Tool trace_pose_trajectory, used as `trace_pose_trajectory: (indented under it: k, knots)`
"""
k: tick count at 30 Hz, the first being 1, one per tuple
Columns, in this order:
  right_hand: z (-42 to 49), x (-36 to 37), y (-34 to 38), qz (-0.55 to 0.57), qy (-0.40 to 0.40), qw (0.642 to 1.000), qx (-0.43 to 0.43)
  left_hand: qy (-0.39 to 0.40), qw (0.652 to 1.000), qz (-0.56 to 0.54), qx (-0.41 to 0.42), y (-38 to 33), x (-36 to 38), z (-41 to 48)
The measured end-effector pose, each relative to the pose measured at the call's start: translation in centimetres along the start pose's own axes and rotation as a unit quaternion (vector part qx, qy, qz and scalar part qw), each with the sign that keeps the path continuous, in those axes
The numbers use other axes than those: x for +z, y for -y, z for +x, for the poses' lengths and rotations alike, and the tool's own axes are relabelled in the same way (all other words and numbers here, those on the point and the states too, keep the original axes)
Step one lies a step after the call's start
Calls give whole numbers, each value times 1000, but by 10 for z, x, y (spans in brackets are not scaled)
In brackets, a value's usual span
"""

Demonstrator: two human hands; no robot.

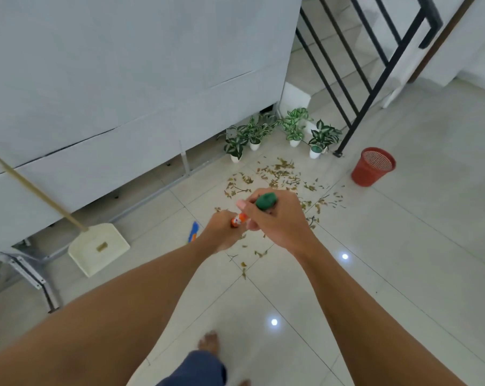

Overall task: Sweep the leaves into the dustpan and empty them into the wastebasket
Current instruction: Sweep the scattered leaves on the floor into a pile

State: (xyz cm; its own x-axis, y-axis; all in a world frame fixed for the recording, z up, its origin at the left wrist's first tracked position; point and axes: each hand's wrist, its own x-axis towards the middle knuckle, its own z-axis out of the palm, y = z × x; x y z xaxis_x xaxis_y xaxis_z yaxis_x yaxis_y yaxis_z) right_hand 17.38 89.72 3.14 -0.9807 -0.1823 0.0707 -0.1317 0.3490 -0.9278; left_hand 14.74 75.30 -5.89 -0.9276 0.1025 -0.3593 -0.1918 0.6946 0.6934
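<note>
Fingers of both the right hand (274, 218) and left hand (222, 232) wrap the broom handle (240, 219), probably stacked for sweeping leverage. Leaves (277, 174) lie scattered between dustpan (99, 247) and wastebasket (372, 167); the bristles are mostly hidden.

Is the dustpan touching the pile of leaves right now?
Apart. The head view shows the dustpan lying on bare tile, well left of the scattered leaves.
</note>
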Motion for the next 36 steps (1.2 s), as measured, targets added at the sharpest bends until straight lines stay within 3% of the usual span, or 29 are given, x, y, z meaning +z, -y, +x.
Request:
trace_pose_trajectory:
  k: [4, 8, 13, 20, 29, 36]
  knots:
    - [10, -26, -15, -21, -28, 999, 17, -16, 1000, 20, 14, -16, 15, 16]
    - [28, -51, -33, -54, -102, 993, 28, -55, 997, -46, 33, -28, 37, 39]
    - [58, -93, -57, -101, -137, 985, 36, 23, 996, 1, 90, -61, 61, 64]
    - [82, -129, -69, -17, -40, 997, 64, -23, 1000, 10, 13, -97, 76, 91]
    - [100, -122, -106, 19, 133, 990, 42, -30, 989, 55, -133, -68, 90, 106]
    - [99, -129, -158, -47, 208, 975, 61, -32, 945, 163, -281, -71, 141, 105]
